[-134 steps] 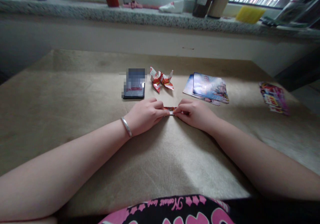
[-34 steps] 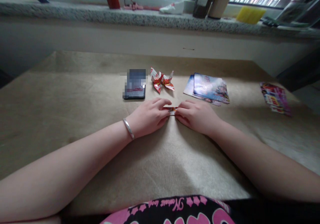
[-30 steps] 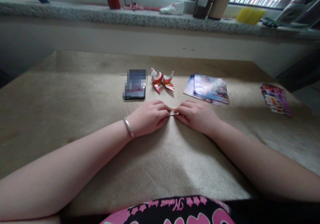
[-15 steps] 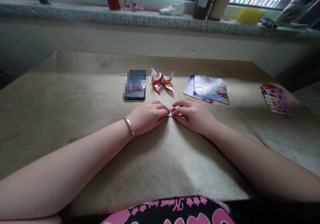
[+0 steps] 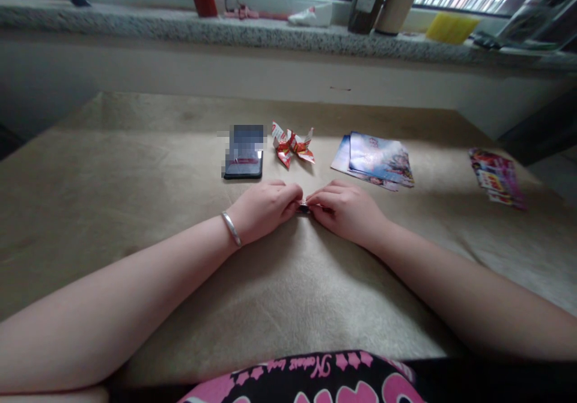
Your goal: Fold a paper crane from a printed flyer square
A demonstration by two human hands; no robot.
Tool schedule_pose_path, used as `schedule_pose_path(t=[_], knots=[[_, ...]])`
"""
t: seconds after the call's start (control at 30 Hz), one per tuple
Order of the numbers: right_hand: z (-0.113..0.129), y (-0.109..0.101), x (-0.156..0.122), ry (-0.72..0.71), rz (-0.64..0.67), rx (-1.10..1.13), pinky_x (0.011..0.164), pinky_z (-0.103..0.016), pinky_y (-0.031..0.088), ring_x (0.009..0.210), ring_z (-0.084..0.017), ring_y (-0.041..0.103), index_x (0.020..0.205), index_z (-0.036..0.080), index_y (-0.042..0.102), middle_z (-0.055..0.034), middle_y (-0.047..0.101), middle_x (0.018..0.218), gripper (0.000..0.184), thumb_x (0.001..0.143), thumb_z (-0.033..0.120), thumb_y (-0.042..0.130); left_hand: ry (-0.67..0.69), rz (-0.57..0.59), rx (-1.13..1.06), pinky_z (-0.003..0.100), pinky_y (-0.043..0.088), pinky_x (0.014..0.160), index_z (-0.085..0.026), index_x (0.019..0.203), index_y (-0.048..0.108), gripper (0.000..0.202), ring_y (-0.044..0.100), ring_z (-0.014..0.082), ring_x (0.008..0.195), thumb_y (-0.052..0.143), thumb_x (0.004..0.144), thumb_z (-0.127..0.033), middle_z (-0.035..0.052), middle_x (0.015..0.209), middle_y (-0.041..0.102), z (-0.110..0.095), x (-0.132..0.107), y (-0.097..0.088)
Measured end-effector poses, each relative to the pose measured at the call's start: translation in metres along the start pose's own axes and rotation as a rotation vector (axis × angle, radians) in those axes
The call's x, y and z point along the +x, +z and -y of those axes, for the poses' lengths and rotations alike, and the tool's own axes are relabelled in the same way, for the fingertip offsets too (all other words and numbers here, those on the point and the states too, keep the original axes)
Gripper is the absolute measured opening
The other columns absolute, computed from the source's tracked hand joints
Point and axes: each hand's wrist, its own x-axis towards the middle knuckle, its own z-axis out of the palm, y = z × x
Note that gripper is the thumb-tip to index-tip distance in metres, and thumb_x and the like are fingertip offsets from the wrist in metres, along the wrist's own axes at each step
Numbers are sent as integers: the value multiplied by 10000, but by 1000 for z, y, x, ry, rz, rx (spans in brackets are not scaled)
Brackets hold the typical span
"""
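In the head view, the left hand [image 5: 268, 209] and the right hand [image 5: 350, 211] held a small, dark-and-pale folded paper strip [image 5: 304, 209] in narrow finger pinches at the beige table [image 5: 288, 301]. Behind lay a black rectangular phone [image 5: 244, 166] and a red-white paper star [image 5: 294, 146], its printing unreadable.

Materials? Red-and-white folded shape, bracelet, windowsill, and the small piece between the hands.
Red-and-white folded shape: likely glossy printed paper; crisp creases, slight shine.
Bracelet: probably polished, silver-toned metal; bright highlights.
Windowsill: looks like granite or imitation stone, smooth-looking; dark-and-light speckle.
Small piece: perhaps thin paper, finish unclear; left hand and right hand cover most of it.
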Motion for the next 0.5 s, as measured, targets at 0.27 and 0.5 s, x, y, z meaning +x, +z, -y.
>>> schedule_pose_path(t=[0.27,0.5], knots=[[-3,7,8,165,-8,201,658,-252,429,726,-135,563,791,163,665,-58,649,842,124,823,183,547,-47,12,-101,226,408,631,-154,822,624,155,541,126,671,501,893,-216,15,698,612,5,2,5],[-6,11,12,219,2,226,628,-240,407,686,-120,525,766,157,631,-38,582,788,83,802,162,557,-86,5,-159,238,422,663,-149,823,655,140,546,134,711,554,876,-230,32,740,627,10,5,10]])
